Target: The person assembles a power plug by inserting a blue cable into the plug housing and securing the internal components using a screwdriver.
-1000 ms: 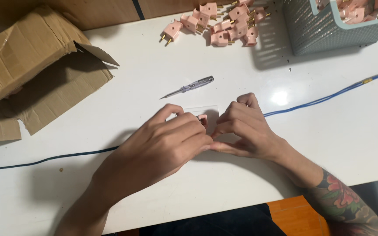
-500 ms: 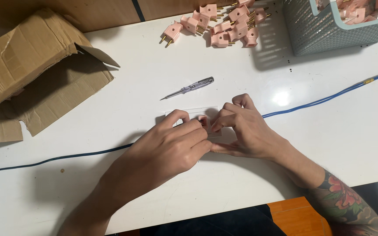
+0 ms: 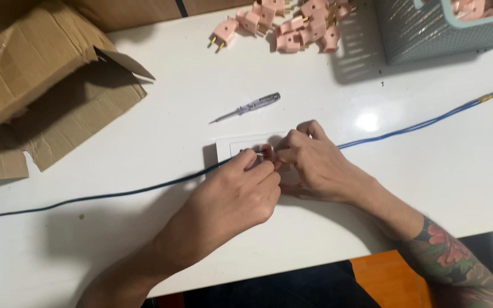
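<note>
My left hand [image 3: 238, 197] and my right hand [image 3: 312, 165] meet fingertip to fingertip at the middle of the white table [image 3: 144, 142]. Between the fingertips is a small pink plug [image 3: 267, 152], mostly hidden; both hands pinch it. Under the hands lies a white square plate [image 3: 227, 149], with only its left and top edges showing. A thin blue cable [image 3: 115, 194] runs in from the left to my left hand and leaves from under my right hand toward the right edge. I cannot tell whether the cable joins the plug.
A clear-handled tester screwdriver [image 3: 247, 106] lies just beyond the hands. A heap of pink plugs [image 3: 292, 23] sits at the far edge, beside a teal mesh basket [image 3: 423, 34] holding more. An open cardboard box [image 3: 35, 85] fills the left side.
My left hand's fingers have curled in and pulled back toward me, uncovering the left part of the white plate. The right hand has barely shifted.
</note>
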